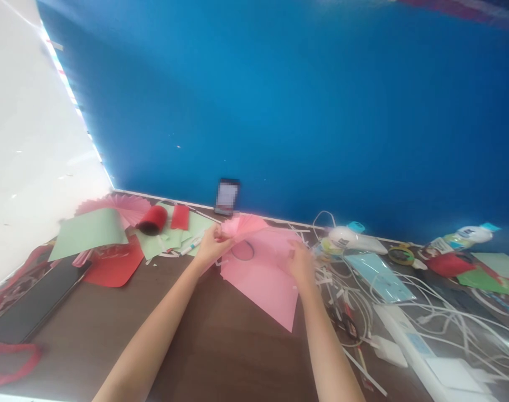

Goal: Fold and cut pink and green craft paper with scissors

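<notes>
Both bare forearms come in from the bottom edge and reach forward over the brown worktop [220, 357], slanting towards each other so the hands end up only a little apart, with pink paper [262, 285] between them. The left arm slopes up to the right, and the left hand [214, 244] is bent in at the wrist, its fingers curled and its thumb pointing inward, closed on the left edge of the paper beside a pleated strip [246, 224]. The right arm is steeper and leans left; the right hand [301, 262] is at the paper's right edge, thumb side inward, but it is blurred and I cannot tell whether it grips the sheet or only presses on it. The flat part of the paper spreads towards the person, one corner pointing down between the forearms, and a thin dark loop [242, 250] shows against it near the left hand. Just beyond the pleats a phone [227, 196] leans upright at the blue wall [279, 100]. Left of the left hand lie green paper [90, 234] and a red roll [152, 219]; right of the right hand are white cables [436, 312]
</notes>
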Demonstrator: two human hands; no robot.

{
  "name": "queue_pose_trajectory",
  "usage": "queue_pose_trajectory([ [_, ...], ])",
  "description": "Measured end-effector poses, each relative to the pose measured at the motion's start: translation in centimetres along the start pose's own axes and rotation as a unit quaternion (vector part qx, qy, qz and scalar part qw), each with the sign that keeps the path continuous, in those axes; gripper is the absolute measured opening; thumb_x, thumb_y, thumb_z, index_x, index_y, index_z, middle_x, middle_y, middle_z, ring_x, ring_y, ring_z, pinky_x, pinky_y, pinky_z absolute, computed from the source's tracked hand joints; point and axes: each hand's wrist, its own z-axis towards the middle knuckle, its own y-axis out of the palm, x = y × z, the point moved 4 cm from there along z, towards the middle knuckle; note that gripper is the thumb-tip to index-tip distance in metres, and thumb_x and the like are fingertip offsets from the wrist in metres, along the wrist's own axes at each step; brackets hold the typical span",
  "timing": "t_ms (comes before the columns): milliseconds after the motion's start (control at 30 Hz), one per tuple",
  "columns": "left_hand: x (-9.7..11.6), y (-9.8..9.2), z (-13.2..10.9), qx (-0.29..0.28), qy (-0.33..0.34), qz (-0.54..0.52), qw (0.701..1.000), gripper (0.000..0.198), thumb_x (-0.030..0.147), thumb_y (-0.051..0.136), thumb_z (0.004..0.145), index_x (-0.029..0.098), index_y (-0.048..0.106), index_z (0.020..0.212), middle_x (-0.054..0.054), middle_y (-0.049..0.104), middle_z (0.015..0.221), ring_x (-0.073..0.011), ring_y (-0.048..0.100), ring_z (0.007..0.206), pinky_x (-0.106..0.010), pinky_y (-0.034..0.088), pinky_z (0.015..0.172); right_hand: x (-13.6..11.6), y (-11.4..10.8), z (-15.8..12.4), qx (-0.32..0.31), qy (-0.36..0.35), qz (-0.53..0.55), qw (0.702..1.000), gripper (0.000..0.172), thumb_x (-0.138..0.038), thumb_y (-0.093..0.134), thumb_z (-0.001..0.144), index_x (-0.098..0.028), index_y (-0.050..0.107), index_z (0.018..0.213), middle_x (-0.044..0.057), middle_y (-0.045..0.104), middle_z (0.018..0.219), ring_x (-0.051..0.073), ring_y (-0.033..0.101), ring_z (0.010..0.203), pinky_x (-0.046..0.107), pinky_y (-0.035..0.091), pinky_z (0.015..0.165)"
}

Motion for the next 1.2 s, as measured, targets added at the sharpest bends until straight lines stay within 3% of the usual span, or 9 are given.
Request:
queue_pose_trajectory([
  [67, 0.0, 0.3, -0.2, -0.007, 0.002, 0.014, 1.000, 0.036, 0.029, 0.066, 0.061, 0.020, 0.032, 0.070, 0.001, 0.062, 0.070, -0.0094, 0.056, 0.060, -0.019, 0.044, 0.052, -2.6, -1.6, 0.1, 0.076, -0.062, 0.039, 0.994, 0.032, -0.012, 0.040, 0.075, -0.017, 0.059, 0.101, 0.010, 0.059, 0.099, 0.022, 0.054, 0.094, 0.036, 0.041, 0.079],
  [133, -0.1, 0.5, -0.2, -0.021, 0.014, 0.039, 0.999, 0.035, 0.031, 0.066, 0.062, 0.020, 0.034, 0.072, -0.001, 0.063, 0.075, -0.0112, 0.058, 0.063, -0.020, 0.044, 0.052, -5.5, -2.8, 0.2, 0.090, -0.145, 0.062, 0.983, 0.027, -0.017, 0.046, 0.078, -0.019, 0.058, 0.103, 0.009, 0.058, 0.102, 0.022, 0.051, 0.098, 0.036, 0.038, 0.085],
  [200, -0.2, 0.6, -0.1, -0.034, 0.044, 0.082, 0.995, 0.034, 0.031, 0.065, 0.063, 0.019, 0.035, 0.071, -0.002, 0.063, 0.076, -0.0129, 0.058, 0.067, -0.022, 0.044, 0.055, -7.7, -3.1, 0.3, 0.039, -0.213, 0.044, 0.975, 0.020, -0.020, 0.048, 0.081, -0.020, 0.060, 0.097, 0.007, 0.059, 0.099, 0.021, 0.050, 0.099, 0.036, 0.033, 0.088],
  [300, -0.7, 0.7, 0.2, -0.040, 0.092, 0.171, 0.980, 0.027, 0.028, 0.063, 0.066, 0.019, 0.037, 0.068, 0.000, 0.062, 0.073, -0.0144, 0.058, 0.072, -0.024, 0.044, 0.062, -8.8, -1.9, -0.1, -0.050, -0.248, 0.004, 0.968, 0.018, -0.017, 0.044, 0.085, -0.020, 0.061, 0.089, 0.005, 0.061, 0.088, 0.018, 0.050, 0.089, 0.034, 0.029, 0.084],
  [433, -1.4, 1.2, 0.3, -0.081, 0.125, 0.278, 0.949, 0.014, 0.027, 0.057, 0.071, 0.018, 0.046, 0.069, 0.000, 0.061, 0.076, -0.0156, 0.057, 0.076, -0.027, 0.043, 0.067, -7.7, 0.4, -1.4, -0.119, -0.232, -0.045, 0.964, 0.020, -0.014, 0.041, 0.087, -0.016, 0.059, 0.079, 0.006, 0.060, 0.078, 0.018, 0.049, 0.077, 0.032, 0.028, 0.075],
  [600, -0.6, 1.0, 0.0, -0.138, 0.173, 0.423, 0.879, 0.015, 0.030, 0.062, 0.066, 0.018, 0.056, 0.073, -0.004, 0.058, 0.084, -0.0206, 0.053, 0.086, -0.029, 0.041, 0.073, -6.6, 2.1, -3.3, -0.190, -0.189, -0.093, 0.959, 0.017, -0.012, 0.040, 0.085, -0.015, 0.055, 0.077, 0.008, 0.060, 0.079, 0.021, 0.049, 0.077, 0.031, 0.029, 0.071],
  [833, -0.2, -0.4, -0.2, -0.218, 0.036, 0.544, 0.810, 0.020, 0.037, 0.062, 0.063, 0.020, 0.059, 0.075, -0.002, 0.060, 0.082, -0.0164, 0.054, 0.071, -0.024, 0.035, 0.057, -6.8, 2.5, -4.0, -0.230, -0.180, -0.059, 0.955, 0.023, -0.004, 0.036, 0.081, -0.017, 0.055, 0.084, 0.008, 0.062, 0.086, 0.022, 0.051, 0.084, 0.033, 0.032, 0.078],
  [1000, -0.1, 0.1, -0.8, -0.228, 0.013, 0.619, 0.751, 0.008, 0.026, 0.058, 0.062, 0.019, 0.057, 0.066, -0.003, 0.061, 0.073, -0.0171, 0.055, 0.064, -0.024, 0.030, 0.053, -6.9, 2.4, -4.0, -0.236, -0.176, -0.054, 0.954, 0.024, -0.003, 0.037, 0.081, -0.016, 0.057, 0.085, 0.009, 0.062, 0.086, 0.022, 0.052, 0.085, 0.032, 0.034, 0.076],
  [1200, -0.2, 1.3, -1.3, -0.211, 0.019, 0.634, 0.744, 0.005, 0.016, 0.051, 0.059, 0.018, 0.051, 0.055, -0.005, 0.055, 0.060, -0.0193, 0.055, 0.061, -0.026, 0.026, 0.051, -7.2, 2.0, -4.2, -0.243, -0.134, -0.039, 0.960, 0.020, -0.010, 0.037, 0.085, -0.016, 0.056, 0.079, 0.007, 0.061, 0.080, 0.020, 0.053, 0.077, 0.029, 0.036, 0.071],
])
